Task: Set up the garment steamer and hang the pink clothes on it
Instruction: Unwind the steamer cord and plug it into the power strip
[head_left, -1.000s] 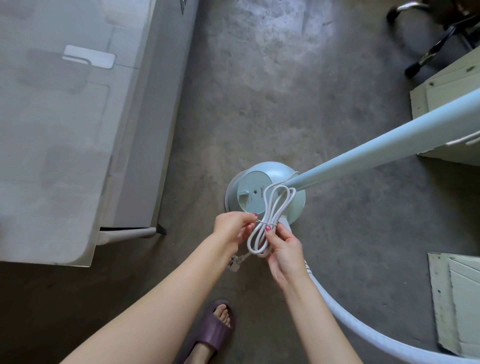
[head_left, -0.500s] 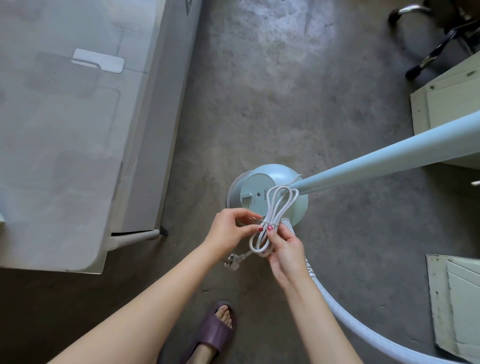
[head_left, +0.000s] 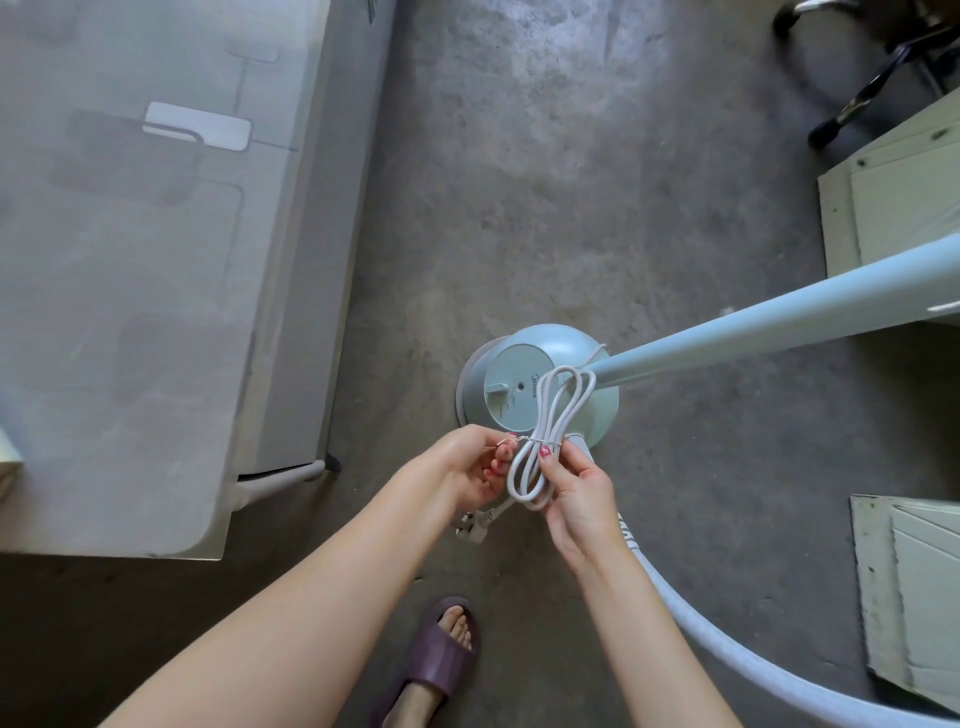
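Note:
The pale blue garment steamer base (head_left: 535, 379) stands on the concrete floor, its pole (head_left: 779, 322) slanting up to the right. Its white power cord (head_left: 550, 431) is coiled in loops and bound by a thin wire tie (head_left: 524, 441). My right hand (head_left: 576, 488) grips the coil just below the tie. My left hand (head_left: 462, 467) pinches the loose end of the tie. The plug (head_left: 470, 527) dangles under my left hand. A white steam hose (head_left: 727, 649) curves away at the lower right. No pink clothes are in view.
A white table (head_left: 130, 312) with a metal leg fills the left side. Pale green panels (head_left: 909, 208) lie at the right, another panel (head_left: 914, 587) lower right. An office chair base (head_left: 872, 78) sits top right. My foot in a purple slipper (head_left: 441, 660) is below.
My left hand's fingers have shifted along the wire tie, pulling its end out to the left. The right hand keeps its hold on the coil. The view has shifted slightly.

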